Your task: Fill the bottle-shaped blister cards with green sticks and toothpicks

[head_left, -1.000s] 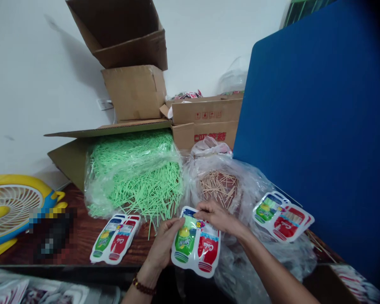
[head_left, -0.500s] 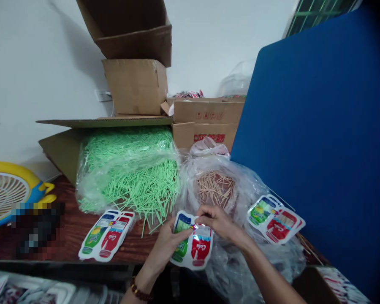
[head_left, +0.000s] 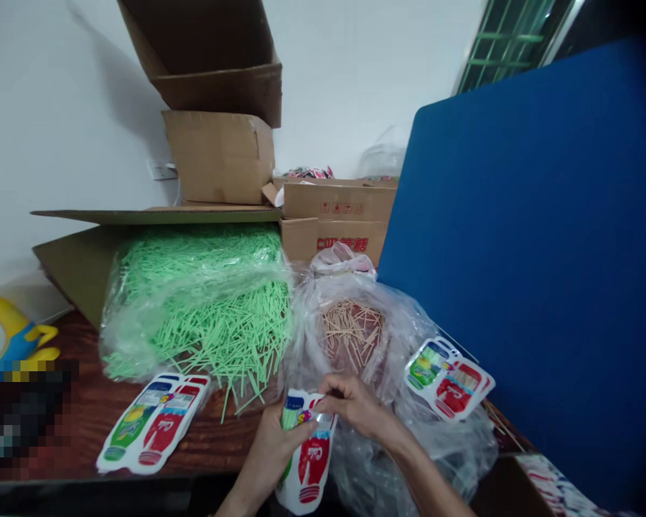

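Observation:
A bottle-shaped candy pouch (head_left: 313, 467), green on one side and red "Cola" on the other, is held upright at the table's front edge. My left hand (head_left: 272, 445) grips its left side, thumb across the front. At its top edge my right hand (head_left: 352, 409) pinches with bent fingers; whatever lies between the fingertips is too small to tell. Thin green sticks (head_left: 231, 316) spill from a clear bag beyond my left hand. Brown sticks (head_left: 352, 327) lie in another clear plastic bag (head_left: 398, 309) beyond my right hand.
Similar pouches lie in a stack (head_left: 153, 424) on the left and another stack (head_left: 452, 377) on the right. Cardboard boxes (head_left: 220, 154) stand behind the bags. A blue panel (head_left: 527, 251) blocks the right side. A yellow and blue fan (head_left: 11, 330) stands far left.
The view has shifted, so the surroundings sit lower and more to the left. The held pouch has turned and looks narrower. Both hands stay on it.

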`<state>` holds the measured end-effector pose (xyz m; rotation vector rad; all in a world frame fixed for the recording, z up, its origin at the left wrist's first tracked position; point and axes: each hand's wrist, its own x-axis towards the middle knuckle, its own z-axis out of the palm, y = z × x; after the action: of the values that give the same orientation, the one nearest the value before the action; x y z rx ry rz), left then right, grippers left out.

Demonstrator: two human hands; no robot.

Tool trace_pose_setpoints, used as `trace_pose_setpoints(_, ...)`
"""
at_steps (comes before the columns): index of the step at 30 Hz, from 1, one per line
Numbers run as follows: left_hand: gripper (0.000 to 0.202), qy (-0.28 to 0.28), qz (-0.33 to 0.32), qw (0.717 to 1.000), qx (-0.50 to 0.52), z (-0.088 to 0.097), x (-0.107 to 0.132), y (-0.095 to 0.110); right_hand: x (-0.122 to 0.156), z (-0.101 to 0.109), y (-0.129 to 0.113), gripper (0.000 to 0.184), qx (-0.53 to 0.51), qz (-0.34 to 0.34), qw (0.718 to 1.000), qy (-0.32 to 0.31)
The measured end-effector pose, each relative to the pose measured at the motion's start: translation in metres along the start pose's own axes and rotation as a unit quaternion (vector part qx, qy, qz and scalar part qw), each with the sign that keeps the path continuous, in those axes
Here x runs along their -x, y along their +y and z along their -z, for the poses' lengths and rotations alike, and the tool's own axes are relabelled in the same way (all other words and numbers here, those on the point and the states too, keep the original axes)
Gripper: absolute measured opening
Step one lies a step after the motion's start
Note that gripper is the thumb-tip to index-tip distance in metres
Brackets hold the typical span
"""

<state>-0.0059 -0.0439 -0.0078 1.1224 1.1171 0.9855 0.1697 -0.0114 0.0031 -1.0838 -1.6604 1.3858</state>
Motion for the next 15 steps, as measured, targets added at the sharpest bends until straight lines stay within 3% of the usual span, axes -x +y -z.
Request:
trace_pose_setpoints(3,0.021,0.002,0.008,1.000,-0.010,0.001,0.000,-0.001,0.004,0.002,0.006,0.018,0.001,-0.011,1.000,-0.014)
trace_pose_setpoints(10,0.026,-0.050,0.015,0.998,-0.028,0.003,-0.003,-0.013,0.009,0.010,0.011,0.032,0.090,0.006,0.996,-0.027)
trace_pose_setpoints(13,0.029,-0.064,0.040,0.997,-0.015,0.005,-0.003,-0.017,0.000,0.024,0.014,0.034,0.098,0.000,0.994,-0.053)
trace_pose_setpoints(15,0.030,-0.067,0.064,0.996,0.000,0.007,-0.004,-0.020,-0.016,0.045,0.021,0.032,0.147,-0.016,0.989,-0.003)
